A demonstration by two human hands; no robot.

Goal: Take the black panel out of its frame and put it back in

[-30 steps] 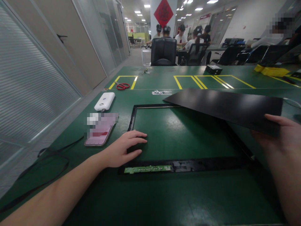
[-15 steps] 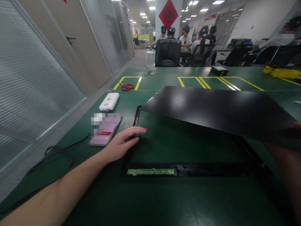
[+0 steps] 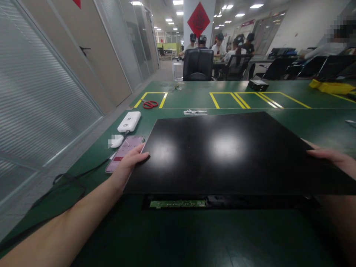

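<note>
A large glossy black flat panel [image 3: 194,167] is held level above the table between both hands. My left hand [image 3: 132,159] grips its left edge, thumb on top and fingers underneath. At the right edge my right hand [image 3: 330,155] has its thumb on the upper face, its other fingers mostly hidden below. Beneath the panel lies a black frame [image 3: 244,202], only its near bar showing. A long green circuit board [image 3: 178,204] sits in the left part of that bar.
A phone [image 3: 130,142] lies by my left hand, near a white power bank [image 3: 129,121] with a cable. Red-handled scissors [image 3: 150,104] and small white pieces [image 3: 195,111] are farther back. A black box [image 3: 258,85] stands on the far table; several people sit beyond.
My left hand has left the frame's left side and taken hold of the panel's left edge. The panel has shifted left and nearer and levelled out, now covering most of the frame.
</note>
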